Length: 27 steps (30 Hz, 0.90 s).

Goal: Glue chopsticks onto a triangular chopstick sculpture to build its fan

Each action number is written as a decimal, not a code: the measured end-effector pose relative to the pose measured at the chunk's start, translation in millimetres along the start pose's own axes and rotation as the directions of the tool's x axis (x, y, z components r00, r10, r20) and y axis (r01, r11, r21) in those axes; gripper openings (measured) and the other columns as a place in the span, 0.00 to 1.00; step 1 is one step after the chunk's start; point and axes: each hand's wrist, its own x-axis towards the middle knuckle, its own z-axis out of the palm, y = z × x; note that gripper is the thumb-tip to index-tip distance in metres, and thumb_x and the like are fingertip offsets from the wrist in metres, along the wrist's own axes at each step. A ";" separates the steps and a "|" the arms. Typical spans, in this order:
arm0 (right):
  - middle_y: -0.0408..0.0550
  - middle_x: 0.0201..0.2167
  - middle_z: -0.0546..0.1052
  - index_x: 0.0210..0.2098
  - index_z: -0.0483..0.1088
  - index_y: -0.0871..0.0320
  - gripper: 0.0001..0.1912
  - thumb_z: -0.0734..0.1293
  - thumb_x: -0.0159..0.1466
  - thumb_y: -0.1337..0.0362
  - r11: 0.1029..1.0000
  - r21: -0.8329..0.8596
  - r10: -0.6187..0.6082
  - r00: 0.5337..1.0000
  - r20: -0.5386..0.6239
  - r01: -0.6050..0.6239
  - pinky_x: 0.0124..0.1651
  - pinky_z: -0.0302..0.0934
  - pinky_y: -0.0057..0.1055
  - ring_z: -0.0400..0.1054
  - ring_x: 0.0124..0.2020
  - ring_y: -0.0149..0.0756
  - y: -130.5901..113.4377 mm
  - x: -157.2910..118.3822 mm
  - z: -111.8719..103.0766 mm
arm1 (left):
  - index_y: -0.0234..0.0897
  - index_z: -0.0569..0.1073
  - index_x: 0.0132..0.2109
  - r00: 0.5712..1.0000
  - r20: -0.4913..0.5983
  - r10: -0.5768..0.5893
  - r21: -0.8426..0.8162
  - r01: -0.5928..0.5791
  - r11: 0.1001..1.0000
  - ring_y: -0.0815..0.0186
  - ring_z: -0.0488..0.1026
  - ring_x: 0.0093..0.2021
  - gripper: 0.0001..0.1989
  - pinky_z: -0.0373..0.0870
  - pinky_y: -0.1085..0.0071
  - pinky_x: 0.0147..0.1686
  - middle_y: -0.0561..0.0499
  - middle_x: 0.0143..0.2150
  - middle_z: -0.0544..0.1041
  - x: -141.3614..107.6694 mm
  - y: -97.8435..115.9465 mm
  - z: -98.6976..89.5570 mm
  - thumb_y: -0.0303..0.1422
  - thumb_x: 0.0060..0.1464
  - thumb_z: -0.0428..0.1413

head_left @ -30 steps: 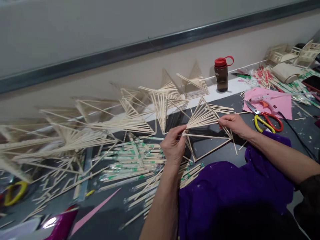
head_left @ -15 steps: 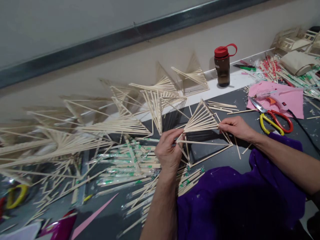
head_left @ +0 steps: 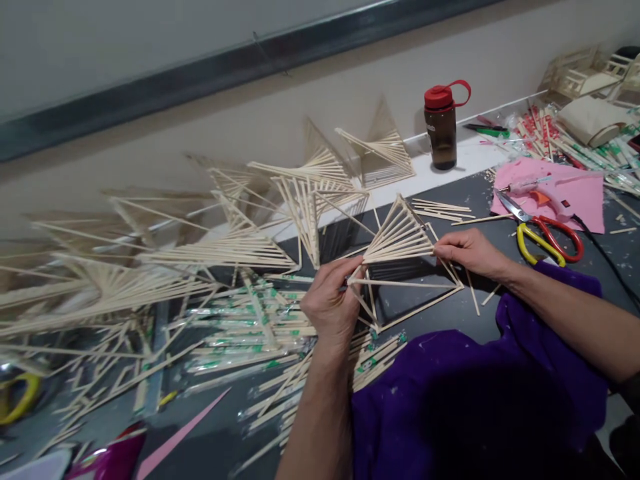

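Note:
Before me is a chopstick frame (head_left: 400,233), built of pale thin sticks with one row fanned out like a twisted surface. My left hand (head_left: 333,293) is closed at the fan's narrow left end, thumb and fingers pinching the sticks there. At the right side, my right hand (head_left: 470,253) pinches the end of the lowest fanned stick, next to the frame's edge. That stick spans from one hand to the other. The frame's lower corner stands close to the dark table (head_left: 410,307); whether it touches is unclear. My fingertips hide the joints they hold.
Several finished stick structures (head_left: 230,247) stand along the wall at left. Wrapped chopsticks (head_left: 235,323) lie beside my left arm. Scissors (head_left: 543,233), a glue gun (head_left: 545,197) on pink cloth (head_left: 590,193) and a bottle (head_left: 441,130) are to the right. Loose sticks (head_left: 440,208) lie behind the frame.
The view has shifted slightly, so everything sits a little further left and higher at right. Both hands keep the same hold on the frame.

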 end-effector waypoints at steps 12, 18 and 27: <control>0.42 0.22 0.72 0.25 0.73 0.60 0.15 0.64 0.58 0.55 0.996 0.082 0.038 0.994 0.098 -0.046 0.33 0.56 0.27 0.62 0.25 0.28 0.9 1.5 -6.1 | 0.40 0.80 0.38 1.000 -0.015 0.018 0.051 -0.017 0.999 0.67 0.77 0.35 0.06 0.71 0.70 0.37 0.51 0.36 0.80 -1.1 0.3 1.1 0.35 0.55 0.60; 0.42 0.21 0.72 0.26 0.74 0.60 0.16 0.64 0.59 0.54 1.000 0.026 0.004 0.996 0.084 -0.006 0.30 0.55 0.26 0.62 0.24 0.27 3.5 2.7 -5.0 | 0.41 0.80 0.38 1.000 -0.004 0.003 0.045 -0.003 0.999 0.66 0.77 0.36 0.06 0.72 0.69 0.39 0.51 0.36 0.80 -1.8 -0.6 1.2 0.36 0.55 0.59; 0.42 0.21 0.73 0.27 0.74 0.60 0.15 0.64 0.60 0.55 1.000 0.014 -0.012 0.998 0.068 0.011 0.30 0.56 0.25 0.63 0.24 0.28 3.2 2.3 -4.6 | 0.40 0.80 0.38 1.000 -0.002 0.016 0.046 -0.015 0.999 0.66 0.77 0.37 0.06 0.72 0.70 0.39 0.51 0.37 0.80 -1.8 -0.6 1.4 0.35 0.55 0.59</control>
